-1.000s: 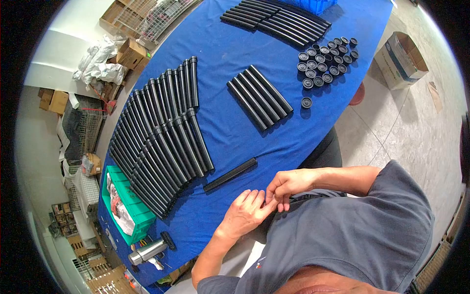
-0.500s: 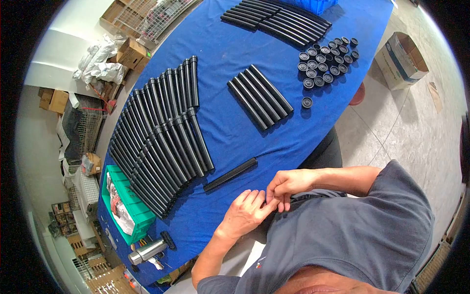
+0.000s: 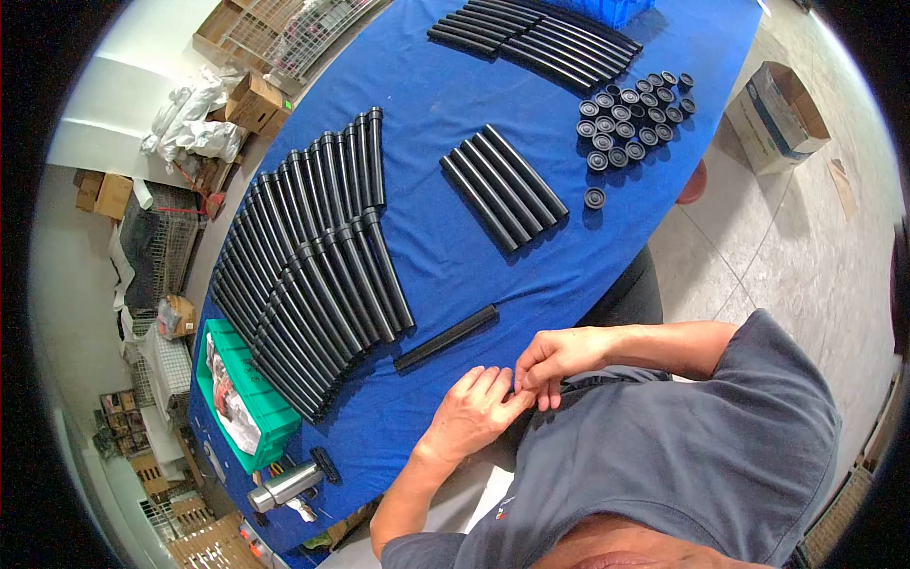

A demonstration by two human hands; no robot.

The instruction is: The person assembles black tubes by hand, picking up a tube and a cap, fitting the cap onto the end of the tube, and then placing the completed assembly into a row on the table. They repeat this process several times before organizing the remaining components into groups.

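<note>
My left hand (image 3: 469,414) and my right hand (image 3: 557,360) meet at the table's near edge, in front of my dark shirt. The right fingers are closed in a pinch against the left thumb and fingertips. Anything between them is too small or hidden to make out. Just beyond the left hand, a single black tube (image 3: 445,338) lies on the blue cloth (image 3: 427,256). Several plain black tubes (image 3: 504,188) lie side by side farther out. To the left, rows of black tubes with collared ends (image 3: 313,256) fan across the cloth.
Round black caps (image 3: 633,123) cluster at the right edge, with one cap (image 3: 594,198) apart. More tubes (image 3: 536,43) lie near a blue bin (image 3: 611,9). A green crate (image 3: 275,417) and a silver cylinder (image 3: 284,487) sit lower left. A cardboard box (image 3: 779,119) stands on the floor.
The right hand's fingers have shifted slightly against the left fingertips. The tubes, caps and crate have not moved.
</note>
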